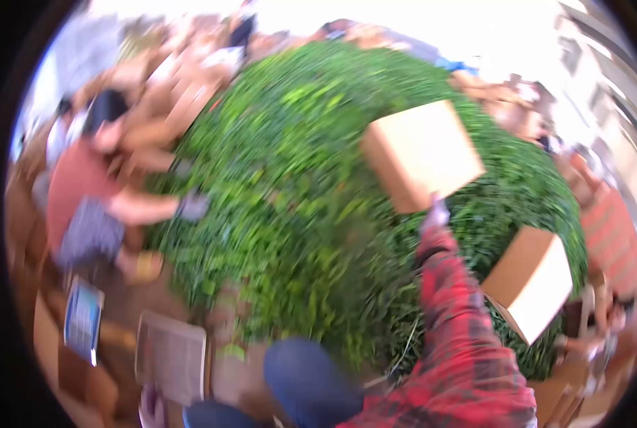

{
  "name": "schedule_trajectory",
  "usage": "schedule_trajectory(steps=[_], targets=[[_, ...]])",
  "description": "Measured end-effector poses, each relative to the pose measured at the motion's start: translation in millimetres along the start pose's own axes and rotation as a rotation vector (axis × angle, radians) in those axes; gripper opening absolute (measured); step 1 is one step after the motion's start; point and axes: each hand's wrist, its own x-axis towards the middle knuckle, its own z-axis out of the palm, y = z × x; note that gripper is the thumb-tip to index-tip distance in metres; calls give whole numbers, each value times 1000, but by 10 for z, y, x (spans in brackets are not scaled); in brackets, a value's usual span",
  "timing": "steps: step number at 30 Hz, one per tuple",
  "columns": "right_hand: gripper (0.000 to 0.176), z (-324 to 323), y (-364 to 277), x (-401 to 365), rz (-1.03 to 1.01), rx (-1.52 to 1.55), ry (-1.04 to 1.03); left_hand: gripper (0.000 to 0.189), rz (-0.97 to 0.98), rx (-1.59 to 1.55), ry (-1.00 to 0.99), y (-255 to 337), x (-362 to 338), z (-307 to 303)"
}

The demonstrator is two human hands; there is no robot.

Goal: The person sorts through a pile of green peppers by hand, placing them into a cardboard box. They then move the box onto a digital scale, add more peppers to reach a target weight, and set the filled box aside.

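Note:
My right arm, in a red and black plaid sleeve, stretches out over a big heap of green leafy stems. At its end my right hand, in a pale glove, grips the near lower edge of a cardboard box, which is tilted above the heap. Motion blur hides the separate fingers. What looks like my left hand, in a dull purple glove, is low at the bottom left beside a shallow tray. Its fingers are too smeared to read.
A second cardboard box leans on the heap's right side. At the left a crouching person reaches a gloved hand into the greens. A blue-and-white package stands by an open carton. Other people and boxes surround the heap, blurred.

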Motion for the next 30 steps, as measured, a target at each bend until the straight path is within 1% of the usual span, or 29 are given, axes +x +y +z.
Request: schedule_trajectory(steps=[1, 2, 3, 4, 5, 6, 7, 8, 9, 10, 11, 13, 14, 15, 17, 18, 19, 21, 22, 23, 24, 25, 26, 27, 28, 29, 30], targets=[[40, 44, -171, -52, 181, 132, -158, 47, 97, -36, 179, 51, -172, 167], [50, 158, -410, -183, 250, -105, -139, 53, 5, 29, 180, -35, -248, 105], [46, 58, -234, 233, 377, -41, -225, 54, -13, -11, 207, 68, -356, 161], [43, -42, -54, 651, 507, 11, -306, 54, -114, -85, 191, -174, -433, 69], [45, 75, -278, 682, 553, 6, -424, 53, -108, -250, 241, -432, -530, 72], [51, 328, -523, 679, 493, 36, -362, 52, -136, -323, 255, -605, -608, 61], [54, 388, -584, 1246, 531, 71, -529, 51, -137, -400, 256, -747, -678, 55], [57, 491, -699, 1587, 435, 43, -615, 51, -197, -409, 278, -866, -821, 74], [55, 748, -1176, 1072, 486, 68, -613, 50, -236, -416, 285, -945, -835, 69], [53, 911, -1543, 596, 447, 25, -709, 50, -263, -424, 284, -1030, -819, 70], [50, 1063, -1766, 93, 351, -19, -756, 50, -298, -454, 291, -1133, -814, 97], [46, 1287, -1982, -987, 34, -137, -819, 50, -343, -513, 296, -1308, -731, 143], [44, 1385, -2012, -1493, -129, -246, -842, 49, -314, -543, 307, -1316, -665, 207], [41, 1461, -2037, -1914, -243, -386, -885, 49, -314, -564, 283, -1336, -597, 240], [30, 1584, -2093, -2338, -341, -1117, -1047, 49, -316, -602, 236, -1398, -452, 255], [27, 1629, -2138, -2722, -570, -1066, -1241, 50, -304, -564, 198, -1507, -370, 259], [24, 1692, -2182, -3087, -805, -993, -1428, 50, -276, -551, 215, -1517, -295, 227], [22, 1919, -2217, -3431, -1137, -878, -1659, 52, -239, -526, 235, -1496, -143, 228], [22, 2047, -2216, -3578, -1299, -810, -1766, 56, -224, -658, 306, -1412, -77, 212], [23, 2187, -2196, -3743, -1509, -753, -1873, 64, -159, -806, 358, -1412, 13, 209], [24, 2341, -2132, -3901, -1718, -681, -1973, 67, -88, -1032, 440, -1247, 52, 183], [30, 2412, -1891, -4043, -1798, -554, -1959, 69, -17, -1255, 524, -1107, 78, 155], [31, 2516, -1769, -4321, -1749, -572, -2078, 68, 132, -1355, 509, -1183, 68, 135], [33, 2621, -1605, -4565, -1586, -595, -2217, 67, 207, -1380, 522, -1315, 58, 90], [34, 2711, -1323, -4772, -1591, -385, -2274, 66, 225, -1368, 561, -1500, -4, 47], [32, 2807, -1203, -5074, -1635, -288, -2319, 64, 195, -1320, 621, -1705, -53, -8], [28, 2917, -1014, -5373, -1587, -422, -2471, 63, 151, -1267, 684, -1931, -109, -60]])
